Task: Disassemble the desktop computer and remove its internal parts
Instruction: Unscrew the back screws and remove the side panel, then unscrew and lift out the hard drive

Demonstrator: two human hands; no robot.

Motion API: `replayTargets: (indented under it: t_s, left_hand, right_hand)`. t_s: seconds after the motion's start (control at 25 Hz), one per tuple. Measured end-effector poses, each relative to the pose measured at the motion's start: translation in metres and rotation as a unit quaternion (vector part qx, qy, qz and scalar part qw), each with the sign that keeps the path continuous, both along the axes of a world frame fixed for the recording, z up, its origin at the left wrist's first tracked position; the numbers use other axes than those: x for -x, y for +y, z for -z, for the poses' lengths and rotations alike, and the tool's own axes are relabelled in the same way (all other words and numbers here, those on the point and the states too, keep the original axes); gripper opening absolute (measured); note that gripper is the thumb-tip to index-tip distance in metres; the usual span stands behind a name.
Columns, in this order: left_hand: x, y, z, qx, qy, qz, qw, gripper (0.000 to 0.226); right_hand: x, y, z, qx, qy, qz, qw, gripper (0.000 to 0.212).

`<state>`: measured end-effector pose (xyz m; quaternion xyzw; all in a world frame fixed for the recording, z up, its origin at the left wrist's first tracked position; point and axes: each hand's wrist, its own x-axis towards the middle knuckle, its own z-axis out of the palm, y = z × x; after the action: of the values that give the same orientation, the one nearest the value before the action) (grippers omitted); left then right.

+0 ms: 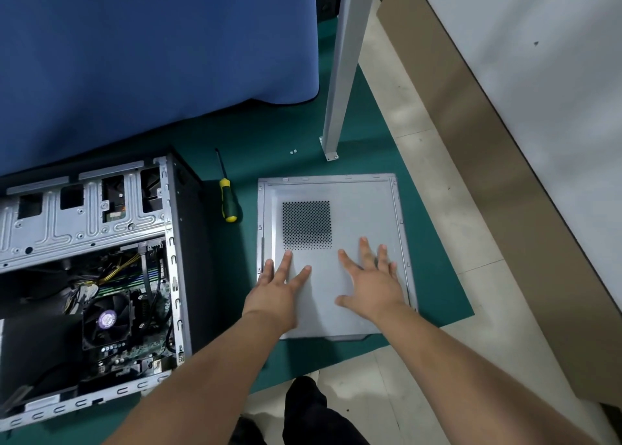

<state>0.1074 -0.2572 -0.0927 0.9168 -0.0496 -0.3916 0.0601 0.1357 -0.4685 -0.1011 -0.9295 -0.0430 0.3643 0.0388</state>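
Observation:
The grey side panel (356, 205) with a perforated vent lies flat on the green mat, inner face up. My left hand (281, 291) and my right hand (372, 283) both rest on its near half with fingers spread flat. To the left, the desktop case (87, 229) lies open on its side, showing the CPU fan (107, 320), the motherboard, bundled cables and the metal drive cage. A green-and-yellow screwdriver (228, 199) lies between the case and the panel.
Two small screws (293, 151) lie on the green mat (434, 242) near a grey metal table leg (343, 74). A blue cloth (151, 57) hangs behind the case. Brown cardboard (498, 182) leans along the white wall at right. My dark-trousered knee is at bottom centre.

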Motion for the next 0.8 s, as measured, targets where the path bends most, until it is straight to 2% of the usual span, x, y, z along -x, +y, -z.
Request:
replayTargets:
  t_s: [0.32,0.4,0.48,0.56,0.64,0.68,0.76,0.8]
  left_hand:
    - [-0.011,0.005,-0.005,-0.028,0.069,0.038,0.997,0.113]
    - [-0.024,0.007,-0.018,-0.006,0.096,0.042,0.995,0.099]
    - [-0.035,0.017,-0.038,0.063,0.091,0.029,0.993,0.073]
    - [-0.035,0.037,-0.060,0.187,0.028,-0.024,0.982,0.052]
    - [-0.019,0.081,-0.087,0.300,-0.099,-0.097,0.944,0.038]
    - [-0.009,0.112,-0.099,0.328,-0.172,-0.135,0.919,0.034]
    - [0.012,0.182,-0.109,0.303,-0.294,-0.182,0.888,0.033]
    - [0.019,0.219,-0.110,0.261,-0.333,-0.191,0.886,0.038]
  right_hand:
    - [-0.009,0.015,0.007,0.044,0.017,-0.014,0.999,0.105]
    - [-0.009,0.014,0.001,0.039,0.031,-0.009,0.999,0.104]
    - [-0.009,0.015,-0.009,0.028,0.062,0.013,0.998,0.102]
    - [-0.014,0.022,-0.022,0.023,0.081,0.065,0.994,0.091]
    - [-0.019,0.051,-0.040,-0.011,0.069,0.115,0.991,0.072]
    - [-0.020,0.075,-0.050,-0.057,0.058,0.126,0.989,0.066]
    - [-0.017,0.130,-0.072,-0.188,0.037,0.136,0.972,0.063]
    - [-0.015,0.160,-0.084,-0.245,0.040,0.140,0.959,0.064]
